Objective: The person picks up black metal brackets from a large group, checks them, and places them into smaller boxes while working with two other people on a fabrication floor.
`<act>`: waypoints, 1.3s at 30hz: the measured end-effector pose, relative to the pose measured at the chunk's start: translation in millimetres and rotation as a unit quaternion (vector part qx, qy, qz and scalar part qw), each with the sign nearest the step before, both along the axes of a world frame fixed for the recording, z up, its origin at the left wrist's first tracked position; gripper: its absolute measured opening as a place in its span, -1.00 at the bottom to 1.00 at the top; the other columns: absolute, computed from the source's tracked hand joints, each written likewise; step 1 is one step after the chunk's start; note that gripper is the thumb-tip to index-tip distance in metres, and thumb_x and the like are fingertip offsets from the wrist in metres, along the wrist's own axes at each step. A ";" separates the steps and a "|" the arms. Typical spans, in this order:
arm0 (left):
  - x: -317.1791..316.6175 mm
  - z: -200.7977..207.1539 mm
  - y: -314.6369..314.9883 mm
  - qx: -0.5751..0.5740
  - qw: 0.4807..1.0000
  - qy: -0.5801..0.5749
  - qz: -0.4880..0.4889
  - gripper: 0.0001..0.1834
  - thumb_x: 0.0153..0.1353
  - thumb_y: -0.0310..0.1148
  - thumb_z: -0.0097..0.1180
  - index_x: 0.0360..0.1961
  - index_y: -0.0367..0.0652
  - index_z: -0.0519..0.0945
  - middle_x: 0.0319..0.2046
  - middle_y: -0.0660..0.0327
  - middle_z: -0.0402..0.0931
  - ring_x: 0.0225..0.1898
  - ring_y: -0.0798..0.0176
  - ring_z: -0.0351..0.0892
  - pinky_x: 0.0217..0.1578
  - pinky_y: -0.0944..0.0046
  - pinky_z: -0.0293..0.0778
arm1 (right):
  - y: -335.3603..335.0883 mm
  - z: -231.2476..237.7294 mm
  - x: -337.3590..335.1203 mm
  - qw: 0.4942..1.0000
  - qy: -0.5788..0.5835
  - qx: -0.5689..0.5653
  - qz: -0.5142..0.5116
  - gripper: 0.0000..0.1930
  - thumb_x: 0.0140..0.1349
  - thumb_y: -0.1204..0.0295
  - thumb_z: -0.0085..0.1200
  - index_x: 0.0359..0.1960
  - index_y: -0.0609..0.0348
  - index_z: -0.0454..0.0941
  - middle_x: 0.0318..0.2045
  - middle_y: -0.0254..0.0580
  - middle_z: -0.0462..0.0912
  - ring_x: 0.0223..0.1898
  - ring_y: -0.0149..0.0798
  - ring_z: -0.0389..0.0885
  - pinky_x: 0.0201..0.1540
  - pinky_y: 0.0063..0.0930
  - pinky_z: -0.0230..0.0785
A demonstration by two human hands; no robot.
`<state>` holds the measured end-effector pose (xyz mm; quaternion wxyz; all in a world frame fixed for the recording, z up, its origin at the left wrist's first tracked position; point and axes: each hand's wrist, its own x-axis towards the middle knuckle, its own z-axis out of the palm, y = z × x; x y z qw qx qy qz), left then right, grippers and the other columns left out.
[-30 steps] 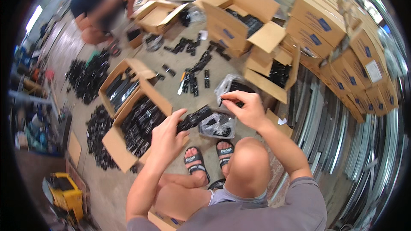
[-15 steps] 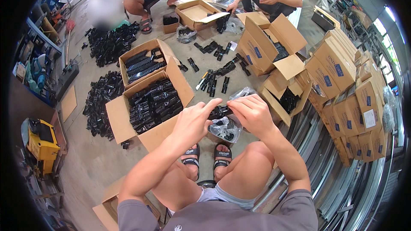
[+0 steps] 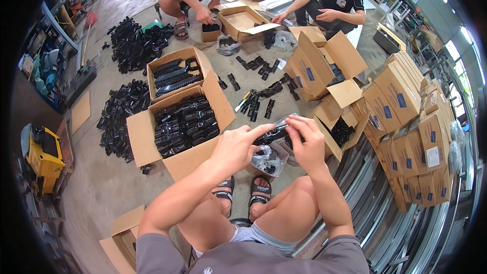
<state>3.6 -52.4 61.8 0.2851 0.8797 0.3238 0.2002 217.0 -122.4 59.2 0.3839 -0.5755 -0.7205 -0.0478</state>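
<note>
Between my two hands, above my sandalled feet, is a glossy black elongated part (image 3: 272, 135), tilted up toward the right. My left hand (image 3: 234, 146) grips its left end between thumb and fingers. At the other end, the fingers of my right hand (image 3: 307, 136) are closed on the same part; whether they also pinch something small cannot be made out. Just beneath, a clear plastic bag (image 3: 267, 160) with small dark pieces sits on the floor. Similar black parts (image 3: 256, 100) lie on the floor beyond my hands.
Left of my hands stand an open carton (image 3: 223, 104) packed with black parts and loose heaps (image 3: 124, 114) of them. Open cartons (image 3: 332, 81) and stacked closed cartons (image 3: 393, 101) are at right, near long metal profiles (image 3: 395, 223). Two people (image 3: 337, 0) squat at the far side.
My hands have shifted slightly, and more of the black part now shows, its right end raised. The person at far left has lowered a hand to a small box. The view has tilted a little.
</note>
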 end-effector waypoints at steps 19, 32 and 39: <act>1.5 9.2 8.4 -0.598 0.729 -0.328 -0.060 -0.14 0.23 -0.40 0.35 0.47 0.02 0.14 -0.02 0.10 0.57 -0.03 0.15 0.65 0.02 0.15 0.61 | 29.8 -149.5 73.0 0.861 0.251 -0.440 -0.045 -0.62 0.31 0.15 0.14 -0.46 0.25 0.64 -0.54 -0.11 0.67 -0.49 -0.31 0.63 -0.39 -0.36 0.46; -27.2 4.6 7.7 -0.595 0.724 -0.349 0.019 -0.19 0.27 -0.52 0.26 0.47 0.02 0.13 0.04 0.02 0.55 0.01 0.10 0.63 0.08 0.02 0.60 | -23.2 -373.2 28.5 0.827 -0.123 -0.549 0.002 -0.75 0.17 0.33 0.11 -0.16 0.08 0.71 -0.15 0.13 0.72 -0.09 0.15 0.72 -0.07 0.03 0.59; -4.7 -6.1 18.7 -0.598 0.721 -0.350 0.015 -0.12 0.21 -0.51 0.30 0.47 0.01 0.09 0.06 -0.03 0.52 -0.01 0.06 0.63 0.01 -0.04 0.62 | -29.4 -373.7 38.9 0.835 -0.127 -0.535 -0.016 -0.76 0.22 0.33 0.06 -0.20 0.12 0.73 -0.19 0.10 0.74 -0.15 0.11 0.75 -0.14 0.00 0.62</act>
